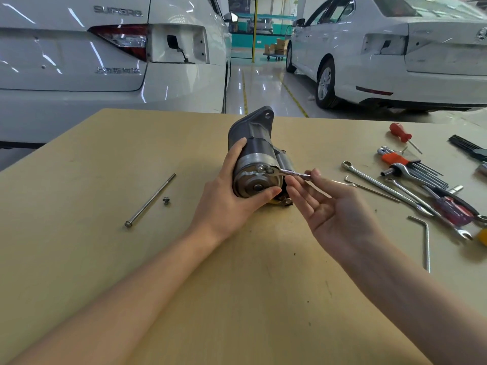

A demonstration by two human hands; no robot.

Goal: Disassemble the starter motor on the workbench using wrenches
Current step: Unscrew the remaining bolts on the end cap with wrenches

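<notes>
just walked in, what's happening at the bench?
A person is taking apart a grey cylindrical starter motor on the tan workbench. The left hand grips the motor body. The right hand pinches the handle of a small silver wrench whose head sits on a bolt at the motor's end cap. One long silver through-bolt and a small screw already lie to the left. More wrenches and hex keys lie to the right.

The starter motor [254, 156] lies mid-desk [79, 259], the left hand [232, 196] around its near end and the right hand [334, 206] just to its right. A long bolt [150, 200] lies well to the left, wrenches [390, 188] spread on the right, and two cars [110, 56] stand behind the desk.
</notes>
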